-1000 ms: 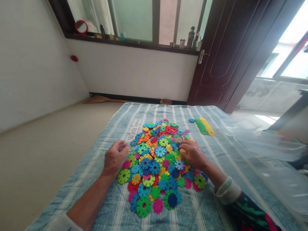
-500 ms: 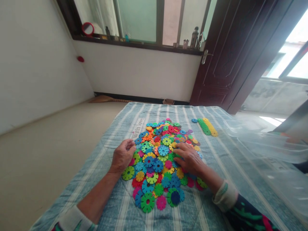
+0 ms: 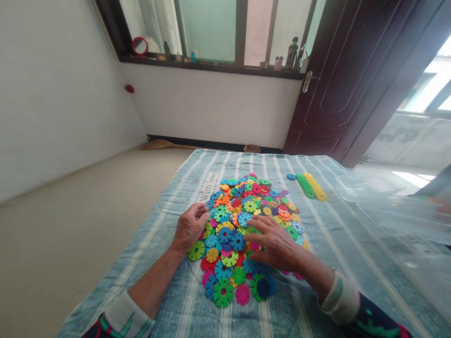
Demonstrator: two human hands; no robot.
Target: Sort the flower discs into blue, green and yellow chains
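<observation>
A heap of colourful notched plastic discs (image 3: 223,292) lies on a striped cloth. My left hand (image 3: 190,228) is at the heap's left edge, its fingers curled and thumb pressed in; whatever they may hold is hidden. Over the right middle of the heap is my right hand (image 3: 278,241), fingers stretched out and apart, nothing visible in them. Its fingertips are close to a light blue disc (image 3: 244,219); whether they touch it I cannot tell. Beyond the heap on the right lie a green row of discs (image 3: 306,186), a yellow row of discs (image 3: 315,188) and one blue disc (image 3: 291,177).
The blue-and-white striped cloth (image 3: 169,188) covers the table, with printed lettering left of the heap. Clear plastic containers (image 3: 394,211) stand along the right side. A wooden door (image 3: 327,84) and a windowsill (image 3: 211,66) with small items are beyond.
My right hand has moved left and nearer to me over the heap, uncovering discs on the right. My left hand keeps its place and curled pose. The whole view has shifted slightly.
</observation>
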